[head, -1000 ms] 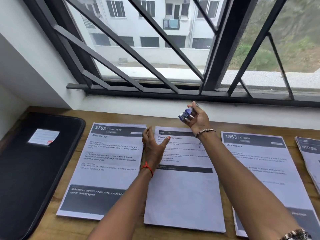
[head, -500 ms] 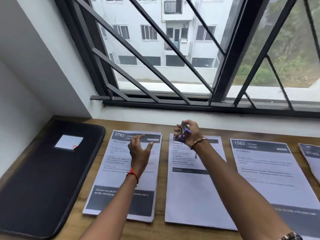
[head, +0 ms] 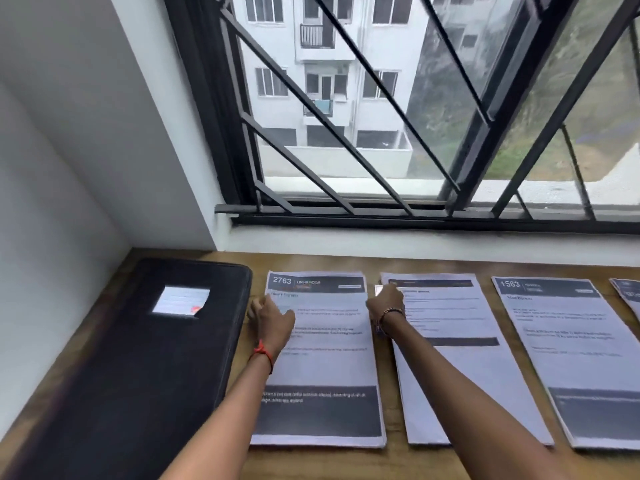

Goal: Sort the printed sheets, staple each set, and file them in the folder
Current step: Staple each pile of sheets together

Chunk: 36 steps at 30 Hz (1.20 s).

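The barred window [head: 415,218] fills the view beyond both grips, and the wooden surface [head: 391,459] runs beneath them. The black folder [head: 138,375] lies shut and flat just left of my left grip [head: 272,317], with a pale label [head: 180,301] on its cover. That left grip rests on the upper left edge of the set headed 2763 [head: 325,368], fingers reaching past the paper's edge toward the folder; through the blur I cannot tell whether they pinch the sheets or only touch them. The same set lies between the two grips. My right grip [head: 386,303] sits at the narrow gap between that set's upper right edge and the top left corner of the middle set [head: 450,306], fingers curled downward. A small pale thing [head: 378,290] shows at its fingertips, too smeared to name, so I cannot tell what it holds. Right of that grip, past the middle set, lies the set headed 1563 [head: 571,341], and beyond it the corner of another set [head: 628,296] at the frame edge. A red thread [head: 263,351] circles the left wrist, a bracelet [head: 389,313] the right.
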Each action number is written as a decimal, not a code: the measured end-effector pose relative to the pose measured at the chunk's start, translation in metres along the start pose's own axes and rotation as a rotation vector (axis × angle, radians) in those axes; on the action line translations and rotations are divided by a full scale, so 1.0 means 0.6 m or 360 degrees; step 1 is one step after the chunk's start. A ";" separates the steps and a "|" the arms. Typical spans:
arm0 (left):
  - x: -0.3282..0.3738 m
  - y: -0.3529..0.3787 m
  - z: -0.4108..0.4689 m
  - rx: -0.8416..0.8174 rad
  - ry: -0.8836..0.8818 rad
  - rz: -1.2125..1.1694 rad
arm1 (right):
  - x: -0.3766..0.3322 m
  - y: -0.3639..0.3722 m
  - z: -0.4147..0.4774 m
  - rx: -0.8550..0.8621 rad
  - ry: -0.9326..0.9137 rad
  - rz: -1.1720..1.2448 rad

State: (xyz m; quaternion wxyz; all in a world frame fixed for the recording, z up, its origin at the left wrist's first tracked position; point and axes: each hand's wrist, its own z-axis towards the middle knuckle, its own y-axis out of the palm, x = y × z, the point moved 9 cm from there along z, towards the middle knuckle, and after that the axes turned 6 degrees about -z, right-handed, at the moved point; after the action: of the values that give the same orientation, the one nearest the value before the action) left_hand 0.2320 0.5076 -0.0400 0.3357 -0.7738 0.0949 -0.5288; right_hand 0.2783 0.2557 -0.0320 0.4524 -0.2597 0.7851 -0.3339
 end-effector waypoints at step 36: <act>-0.078 0.095 -0.221 -0.1188 0.1432 0.1209 | -0.211 0.164 0.019 -0.0366 -0.0994 -0.0973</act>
State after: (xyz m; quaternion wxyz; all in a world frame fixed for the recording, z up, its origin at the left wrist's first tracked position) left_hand 0.1070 0.4328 -0.0821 0.1372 -0.4563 0.6643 -0.5759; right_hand 0.3358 0.4052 -0.0430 0.5164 -0.6167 0.5302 -0.2684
